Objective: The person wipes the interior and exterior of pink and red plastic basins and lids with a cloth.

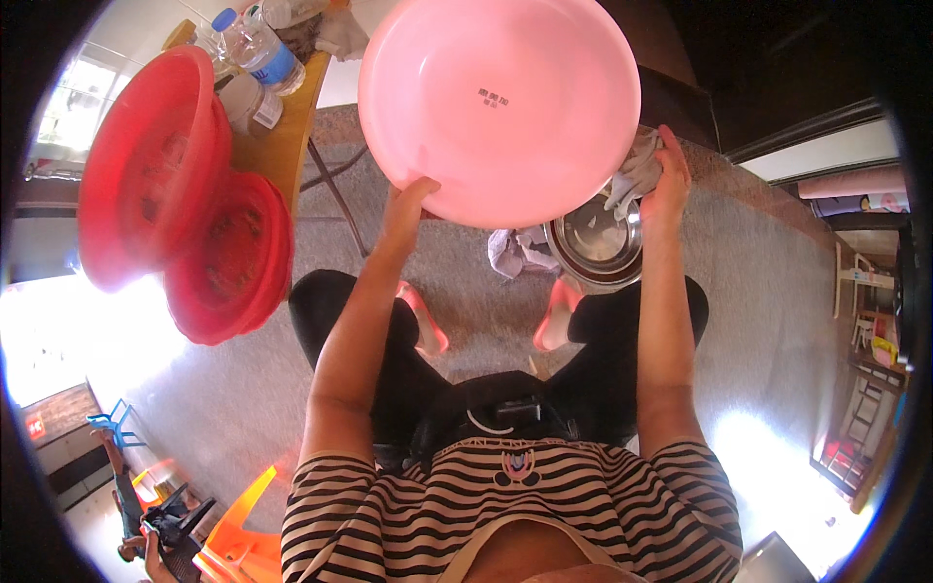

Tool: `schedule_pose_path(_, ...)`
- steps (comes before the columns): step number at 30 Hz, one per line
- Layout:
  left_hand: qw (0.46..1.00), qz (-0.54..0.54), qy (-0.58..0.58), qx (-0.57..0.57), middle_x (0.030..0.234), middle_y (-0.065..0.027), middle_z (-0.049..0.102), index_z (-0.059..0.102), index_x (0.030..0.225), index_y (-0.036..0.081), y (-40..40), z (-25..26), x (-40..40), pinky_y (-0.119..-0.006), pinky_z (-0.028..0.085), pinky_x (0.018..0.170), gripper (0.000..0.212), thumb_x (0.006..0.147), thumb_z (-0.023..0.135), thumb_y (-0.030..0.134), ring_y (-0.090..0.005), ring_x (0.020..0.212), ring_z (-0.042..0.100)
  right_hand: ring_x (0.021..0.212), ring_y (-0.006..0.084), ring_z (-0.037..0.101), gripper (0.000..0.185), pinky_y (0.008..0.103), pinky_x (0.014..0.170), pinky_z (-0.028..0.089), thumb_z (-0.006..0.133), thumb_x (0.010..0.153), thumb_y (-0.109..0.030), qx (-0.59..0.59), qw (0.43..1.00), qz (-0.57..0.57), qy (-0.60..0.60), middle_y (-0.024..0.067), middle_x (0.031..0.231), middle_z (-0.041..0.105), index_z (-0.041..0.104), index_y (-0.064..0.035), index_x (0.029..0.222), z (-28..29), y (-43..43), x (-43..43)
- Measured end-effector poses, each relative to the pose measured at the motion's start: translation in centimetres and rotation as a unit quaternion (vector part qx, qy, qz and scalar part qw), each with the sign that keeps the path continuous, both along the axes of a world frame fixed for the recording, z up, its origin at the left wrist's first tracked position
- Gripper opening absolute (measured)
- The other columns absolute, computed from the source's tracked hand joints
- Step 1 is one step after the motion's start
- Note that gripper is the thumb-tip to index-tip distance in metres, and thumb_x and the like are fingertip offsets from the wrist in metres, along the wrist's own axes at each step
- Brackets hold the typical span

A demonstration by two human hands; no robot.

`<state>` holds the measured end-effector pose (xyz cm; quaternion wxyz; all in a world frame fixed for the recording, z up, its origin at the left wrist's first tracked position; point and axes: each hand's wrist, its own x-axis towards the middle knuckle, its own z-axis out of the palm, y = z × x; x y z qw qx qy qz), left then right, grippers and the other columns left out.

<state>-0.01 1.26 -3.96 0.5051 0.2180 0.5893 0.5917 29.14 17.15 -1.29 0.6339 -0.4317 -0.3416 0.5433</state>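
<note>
A pink plastic basin (pixel 466 153) is held up in front of me, its round face bearing a little dark writing. My left hand (pixel 410 208) grips its near left edge, the thumb lying on the pink face. At the basin's right side, my right hand (pixel 669 181) holds a crumpled greyish-white cloth (pixel 635 171). Whether that hand also touches the rim is hidden. Below the cloth, a shiny metal bowl (pixel 599 244) is partly covered by the basin. A pale lilac cloth (pixel 510 253) lies on the floor beside the bowl.
Red plastic basins (pixel 149 167) sit at left by a wooden table (pixel 306 102) bearing a water bottle (pixel 262 58) and a jar (pixel 248 106). An orange plastic stool (pixel 237 539) and a seated person (pixel 146 535) are behind at lower left. A dark cabinet (pixel 787 65) stands upper right.
</note>
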Motion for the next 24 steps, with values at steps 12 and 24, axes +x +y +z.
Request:
schedule_pose_path(12,0.997,-0.008,0.078,0.006,0.078,-0.0063,0.061,0.059,0.092,0.001,0.1,0.4,1.3,-0.027,0.045,0.051,0.027,0.073,0.056,0.019,-0.0162,0.063,0.058,0.1,0.0209,0.056,0.033,0.0323,0.087,0.046,0.044,0.081,0.006,0.039,0.994,0.028,0.099,0.0122,0.108,0.058,0.055,-0.0002,0.111,3.2,-0.9,0.1)
schedule_pose_path(24,0.896,0.024,0.444,0.0,0.076,-0.0162,0.063,0.06,0.095,0.002,1.0,1.3,3.4,-0.035,0.048,0.062,0.03,0.069,0.055,0.016,-0.0261,0.068,0.063,0.097,0.0152,0.055,0.03,0.0288,0.089,0.045,0.048,0.081,0.004,0.133,0.959,0.229,0.105,0.0079,0.106,0.059,0.055,-0.0001,0.11,5.1,-5.5,-6.9)
